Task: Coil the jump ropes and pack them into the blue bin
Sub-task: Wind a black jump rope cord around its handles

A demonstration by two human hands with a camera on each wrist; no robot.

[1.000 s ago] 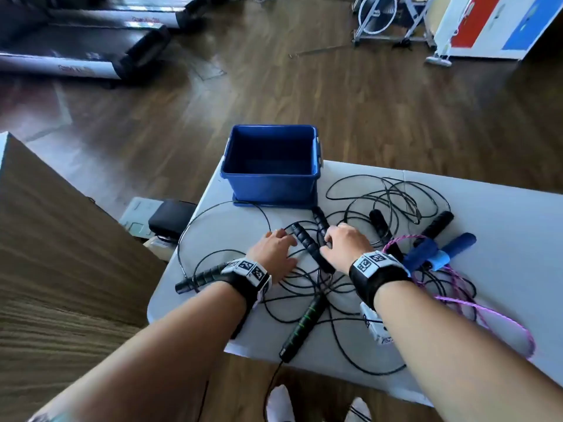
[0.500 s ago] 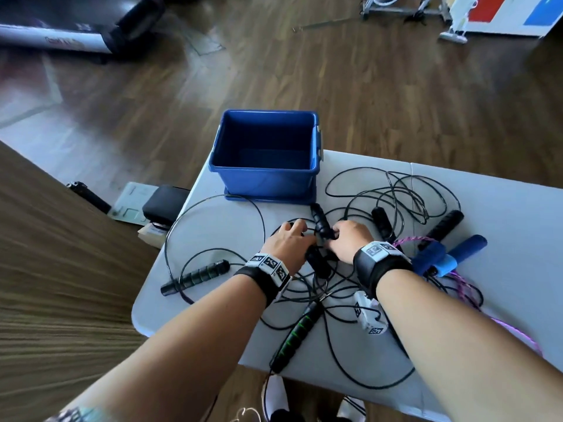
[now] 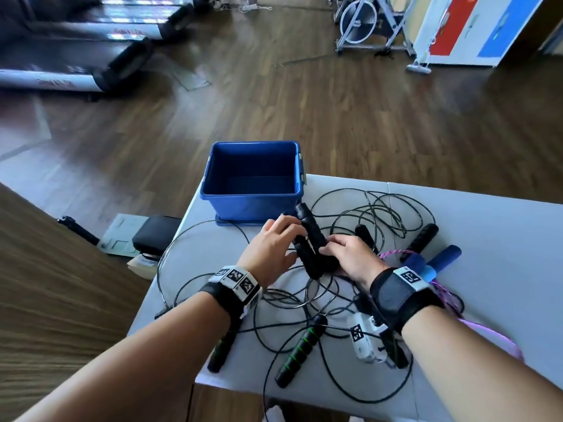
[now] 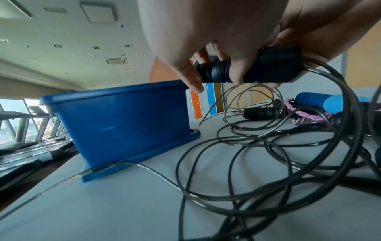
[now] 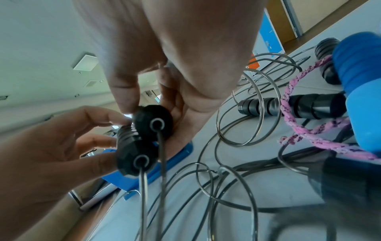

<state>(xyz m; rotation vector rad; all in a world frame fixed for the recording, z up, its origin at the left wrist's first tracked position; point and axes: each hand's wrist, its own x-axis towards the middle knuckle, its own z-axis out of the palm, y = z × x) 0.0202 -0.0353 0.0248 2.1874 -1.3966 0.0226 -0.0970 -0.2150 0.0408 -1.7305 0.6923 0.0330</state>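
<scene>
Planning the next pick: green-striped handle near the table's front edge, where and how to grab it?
Grip the green-striped handle around its ribbed middle, coming from above, fingers across its width. It lies flat on the table, so the long sides are open. Avoid the upper end, where its black cord runs into the tangle. Both hands are busy now.

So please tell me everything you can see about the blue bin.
The blue bin is a rectangular open tub, apparently plastic, with a rolled rim and nothing visible inside. It stands upright on a flat blue base at the far left corner of the table. A black cord runs against the base. Neither hand touches it.
</scene>
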